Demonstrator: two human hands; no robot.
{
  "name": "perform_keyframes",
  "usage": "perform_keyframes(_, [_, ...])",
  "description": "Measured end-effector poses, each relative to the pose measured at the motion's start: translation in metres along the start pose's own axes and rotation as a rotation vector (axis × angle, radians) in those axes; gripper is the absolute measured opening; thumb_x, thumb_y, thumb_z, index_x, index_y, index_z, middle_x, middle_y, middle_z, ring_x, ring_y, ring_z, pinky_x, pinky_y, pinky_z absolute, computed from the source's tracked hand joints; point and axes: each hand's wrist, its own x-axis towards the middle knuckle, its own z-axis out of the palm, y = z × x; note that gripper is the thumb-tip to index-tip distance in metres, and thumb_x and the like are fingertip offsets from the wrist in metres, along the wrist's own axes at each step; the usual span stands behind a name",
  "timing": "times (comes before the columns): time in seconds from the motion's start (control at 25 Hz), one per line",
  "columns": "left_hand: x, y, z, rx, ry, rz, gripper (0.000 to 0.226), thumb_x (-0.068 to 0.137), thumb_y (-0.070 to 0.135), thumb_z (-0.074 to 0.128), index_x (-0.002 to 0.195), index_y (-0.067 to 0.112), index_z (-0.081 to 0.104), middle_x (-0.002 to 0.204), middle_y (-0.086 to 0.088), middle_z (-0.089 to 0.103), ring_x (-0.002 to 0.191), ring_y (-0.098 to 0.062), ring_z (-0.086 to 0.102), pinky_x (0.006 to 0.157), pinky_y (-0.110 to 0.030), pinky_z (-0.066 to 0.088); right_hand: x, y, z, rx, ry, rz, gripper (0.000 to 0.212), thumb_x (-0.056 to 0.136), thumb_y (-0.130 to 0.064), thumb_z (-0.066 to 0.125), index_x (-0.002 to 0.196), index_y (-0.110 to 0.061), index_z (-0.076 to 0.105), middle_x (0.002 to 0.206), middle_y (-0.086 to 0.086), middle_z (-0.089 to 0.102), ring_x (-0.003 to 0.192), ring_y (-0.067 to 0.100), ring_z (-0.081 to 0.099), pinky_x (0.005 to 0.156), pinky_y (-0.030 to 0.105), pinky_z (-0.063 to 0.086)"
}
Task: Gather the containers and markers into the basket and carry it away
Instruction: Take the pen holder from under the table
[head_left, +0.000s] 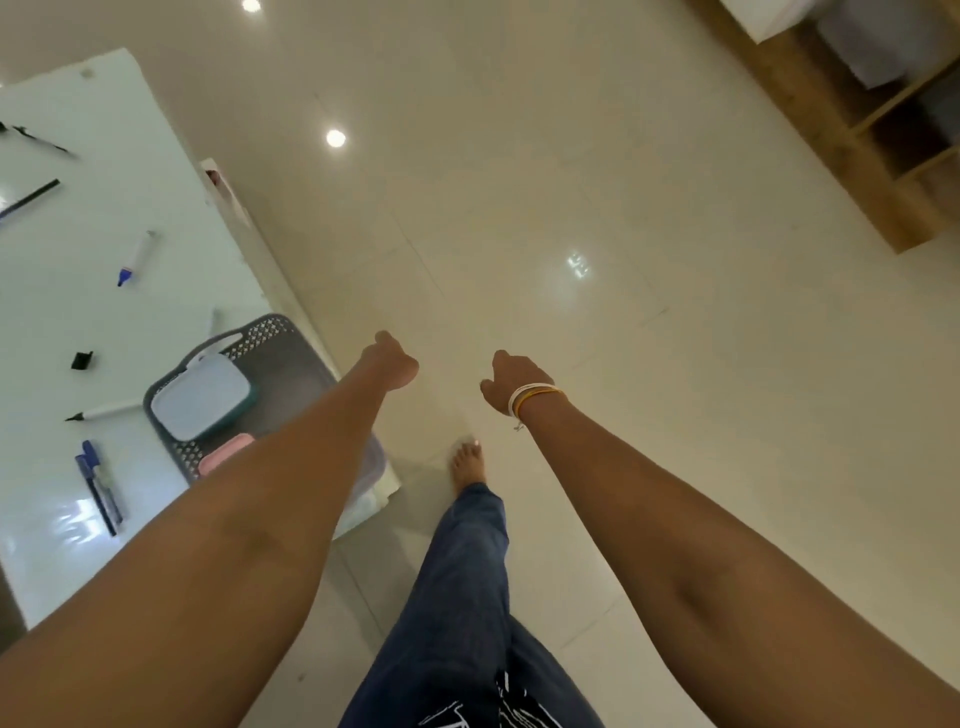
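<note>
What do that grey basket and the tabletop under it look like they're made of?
The grey basket looks like moulded matte plastic: its walls carry a regular pattern of small holes. The tabletop appears to be glossy glass or a lacquered white board, since it mirrors the lights; which one is unclear.

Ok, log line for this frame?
left hand: empty | right hand: empty | grey perforated plastic basket: on table, containers inside | markers: outside basket
</note>
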Motion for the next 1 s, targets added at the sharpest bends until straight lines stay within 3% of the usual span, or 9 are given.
perform_keyframes(0.4, [0.085,0.093,-0.126,-0.168,0.093,-0.146,0.070,0.094,0.018,0.048,0.149,-0.004,0.010,0.148,-0.026,0.035,0.135,-0.040,0.039,0.108,-0.044,0.038,0.145,-0.071,-0.159,-0.132,-0.099,-0.204,0.038,0.096,-0.026,0.045,0.128,-0.005,0.047,0.127,0.017,0.056,0.115,0.035,0.056,0.088,0.038,0.047])
perform_keyframes(0.56, [0.124,0.111,-0.184,-0.155,0.162,-0.261,0.061,0.092,0.019,0.049,0.144,0.001,0.022,0.144,-0.023,0.037,0.131,-0.039,0.041,0.107,-0.049,0.040,0.218,-0.101,-0.221,-0.264,-0.158,-0.294,0.039,0.096,-0.027,0.046,0.130,-0.007,0.048,0.130,0.016,0.055,0.116,0.034,0.056,0.092,0.038,0.048])
perform_keyframes(0.72, [0.163,0.139,-0.261,-0.238,0.302,-0.404,0.058,0.091,0.019,0.049,0.143,0.005,0.027,0.142,-0.019,0.037,0.132,-0.036,0.040,0.106,-0.051,0.039,0.287,-0.141,-0.289,-0.397,-0.205,-0.401,0.038,0.095,-0.026,0.046,0.129,-0.008,0.050,0.131,0.015,0.056,0.116,0.034,0.057,0.091,0.038,0.047])
perform_keyframes(1.0, [0.226,0.147,-0.355,-0.437,0.396,-0.557,0.059,0.092,0.021,0.048,0.144,0.006,0.024,0.145,-0.018,0.035,0.135,-0.034,0.035,0.108,-0.051,0.034,0.391,-0.250,-0.356,-0.550,-0.251,-0.576,0.042,0.094,-0.028,0.046,0.131,-0.008,0.050,0.135,0.016,0.053,0.119,0.036,0.056,0.097,0.041,0.048])
